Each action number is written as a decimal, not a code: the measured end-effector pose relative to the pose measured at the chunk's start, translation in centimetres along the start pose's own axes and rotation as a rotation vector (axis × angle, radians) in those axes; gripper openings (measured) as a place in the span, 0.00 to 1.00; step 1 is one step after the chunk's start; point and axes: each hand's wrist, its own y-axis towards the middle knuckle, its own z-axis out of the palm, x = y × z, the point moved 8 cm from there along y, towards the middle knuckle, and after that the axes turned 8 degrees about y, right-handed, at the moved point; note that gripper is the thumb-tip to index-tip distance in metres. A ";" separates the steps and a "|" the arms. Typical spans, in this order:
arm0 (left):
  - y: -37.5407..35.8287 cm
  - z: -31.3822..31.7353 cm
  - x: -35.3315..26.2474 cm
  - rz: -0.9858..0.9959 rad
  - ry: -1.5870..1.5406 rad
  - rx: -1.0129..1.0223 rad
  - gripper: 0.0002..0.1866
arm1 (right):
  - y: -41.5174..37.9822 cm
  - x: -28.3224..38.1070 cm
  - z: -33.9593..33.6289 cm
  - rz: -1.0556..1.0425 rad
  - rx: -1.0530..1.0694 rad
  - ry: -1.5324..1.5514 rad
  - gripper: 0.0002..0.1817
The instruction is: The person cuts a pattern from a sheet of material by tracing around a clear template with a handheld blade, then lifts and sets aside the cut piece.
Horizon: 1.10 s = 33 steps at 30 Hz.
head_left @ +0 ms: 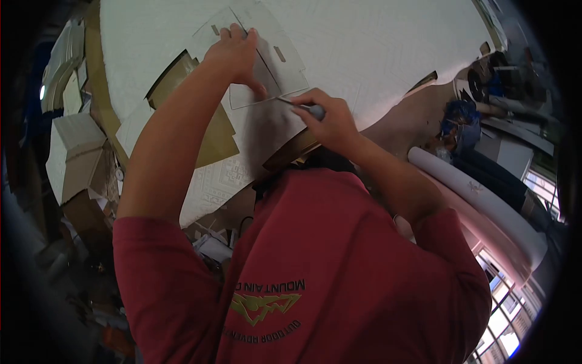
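A clear template with dark lines and small slots lies on a white, embossed sheet of material. My left hand presses down on the template with its fingers spread and thumb apart. By the template's near edge, my right hand is closed around a slim pointed tool with a grey handle. Its thin tip touches or nearly touches the sheet along that edge; the exact kind of tool cannot be made out. Left of the template, a cut-out opening shows the brownish surface below.
Rolls of material, including a white roll and a pink roll, stand on the right beside a barred window. At the left are an open cardboard box and stacked pieces. The sheet's near edge is cut irregularly.
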 end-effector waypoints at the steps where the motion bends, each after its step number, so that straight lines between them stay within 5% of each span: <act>1: 0.0 0.1 0.0 0.003 0.012 -0.010 0.77 | -0.8 0.5 -0.8 0.012 -0.024 -0.024 0.08; 3: 0.1 -0.2 0.0 0.033 0.023 -0.034 0.77 | -2.3 -0.4 -3.4 0.302 -0.274 -0.113 0.09; 9: 0.6 -0.1 -0.6 0.098 0.054 0.036 0.78 | -2.0 0.5 -3.5 0.308 -0.484 -0.257 0.10; 33: 1.4 0.1 -0.8 0.060 0.138 0.100 0.81 | -0.7 -2.8 -1.8 0.290 -0.513 -0.155 0.08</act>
